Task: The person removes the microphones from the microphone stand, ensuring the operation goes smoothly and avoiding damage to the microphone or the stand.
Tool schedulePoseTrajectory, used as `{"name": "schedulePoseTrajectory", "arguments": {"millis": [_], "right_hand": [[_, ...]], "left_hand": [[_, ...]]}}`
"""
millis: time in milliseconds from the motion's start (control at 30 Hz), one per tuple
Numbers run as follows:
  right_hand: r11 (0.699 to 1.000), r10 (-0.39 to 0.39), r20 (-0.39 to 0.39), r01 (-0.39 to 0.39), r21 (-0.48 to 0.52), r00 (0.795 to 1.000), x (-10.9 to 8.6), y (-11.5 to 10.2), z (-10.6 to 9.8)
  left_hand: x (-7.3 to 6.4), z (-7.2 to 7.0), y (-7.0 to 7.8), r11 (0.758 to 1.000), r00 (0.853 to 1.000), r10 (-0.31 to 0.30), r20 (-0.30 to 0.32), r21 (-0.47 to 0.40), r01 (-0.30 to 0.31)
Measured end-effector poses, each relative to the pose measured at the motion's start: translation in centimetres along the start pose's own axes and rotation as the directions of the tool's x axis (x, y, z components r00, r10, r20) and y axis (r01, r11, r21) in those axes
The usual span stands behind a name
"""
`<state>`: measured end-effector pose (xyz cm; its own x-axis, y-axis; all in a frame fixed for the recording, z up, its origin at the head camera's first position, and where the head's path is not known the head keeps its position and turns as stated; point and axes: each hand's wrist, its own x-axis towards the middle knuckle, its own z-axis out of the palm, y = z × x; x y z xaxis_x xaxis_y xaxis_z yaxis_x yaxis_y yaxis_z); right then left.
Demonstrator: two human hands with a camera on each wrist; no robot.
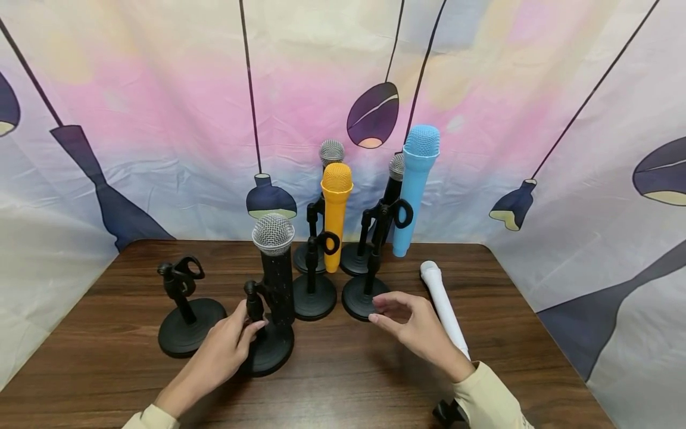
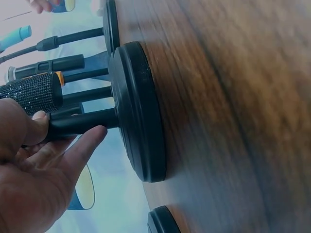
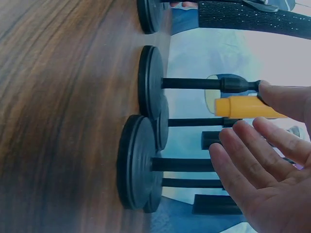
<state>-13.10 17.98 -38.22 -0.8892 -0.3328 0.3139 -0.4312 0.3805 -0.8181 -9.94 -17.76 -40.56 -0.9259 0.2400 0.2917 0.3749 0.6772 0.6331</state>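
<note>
My left hand [image 1: 220,353] grips the post of a black desktop microphone stand [image 1: 270,353]. In the left wrist view the thumb and fingers wrap that post [image 2: 90,122] above its round base. A black, glittery microphone [image 1: 278,283] with a silver mesh head stands upright in this stand's clip. My right hand [image 1: 415,330] is held above the table with fingers parted, holding nothing. Nearest to it is the stand [image 1: 361,297] that carries a light blue microphone [image 1: 415,193]. The right wrist view shows its loosely extended fingers [image 3: 252,162] apart from the stands.
A stand with a vacant clip [image 1: 187,333] is at the left. A yellow microphone [image 1: 336,208] sits in a middle stand [image 1: 315,298]. Two silver-headed microphones stand behind, one with its mesh head [image 1: 331,151] visible. A white microphone [image 1: 445,307] lies on the wooden table [image 1: 332,387] at right.
</note>
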Motion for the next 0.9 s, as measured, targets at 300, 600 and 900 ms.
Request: {"name": "schedulePoseTrajectory", "arguments": {"millis": [300,600,900], "right_hand": [[1.0,-0.026,0.014,0.026,0.014,1.0,0.4,-1.1,0.2],[0.999,-0.023,0.033,0.022,0.045,0.999,0.7,-2.0,0.3],[0.997,-0.055,0.041,0.053,0.056,0.998,1.0,-2.9,0.5]], "left_hand": [[-0.6,0.4,0.6,1.0,1.0,0.015,0.024,0.004,-0.015],[-0.7,0.8,1.2,0.999,0.998,0.037,0.047,-0.031,-0.035],[-0.7,1.2,1.8,0.995,0.992,0.062,0.107,-0.079,-0.054]]}}
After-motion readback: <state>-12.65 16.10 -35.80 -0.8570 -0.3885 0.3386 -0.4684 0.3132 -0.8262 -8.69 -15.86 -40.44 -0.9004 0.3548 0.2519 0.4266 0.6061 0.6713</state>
